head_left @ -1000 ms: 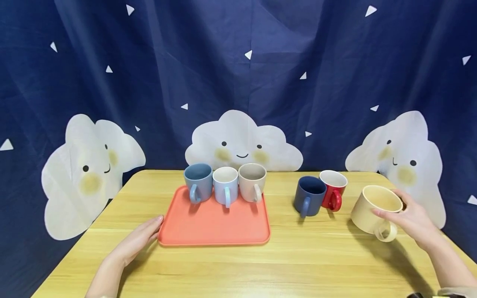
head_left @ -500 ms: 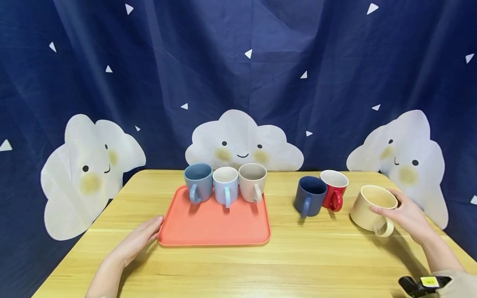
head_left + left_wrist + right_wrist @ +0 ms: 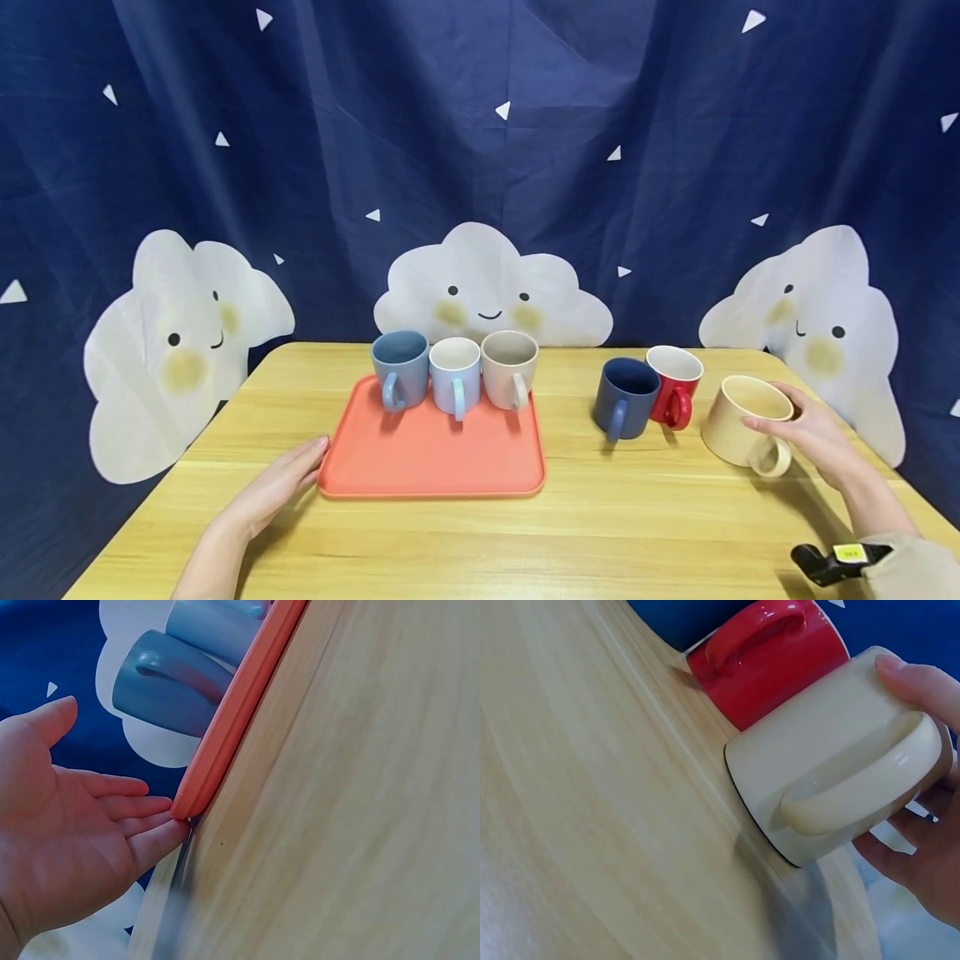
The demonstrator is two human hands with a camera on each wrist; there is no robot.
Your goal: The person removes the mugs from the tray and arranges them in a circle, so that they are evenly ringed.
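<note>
My right hand (image 3: 819, 433) grips a pale yellow mug (image 3: 731, 432) by its right side, thumb near the rim. Its handle faces toward me, and in the right wrist view its base is at or very close to the tabletop. Left of it stand a red mug (image 3: 667, 396) with a white inside and a navy mug (image 3: 624, 404). With extended fingers, my left hand (image 3: 273, 486) touches the left edge of a coral-red tray (image 3: 435, 462). At the tray's back are a grey-blue mug (image 3: 405, 375), a light blue mug (image 3: 455, 379) and a beige mug (image 3: 504, 371) in a row, handles facing me.
Everything stands on a light wooden table (image 3: 480, 550). A dark blue curtain (image 3: 495, 167) with white clouds and triangles hangs behind it. A black device (image 3: 832, 563) with a yellow label sits at my right sleeve.
My right hand has moved the pale yellow mug slightly left, closer to the red mug, and set it more upright. My left hand and the tray have stayed in place.
</note>
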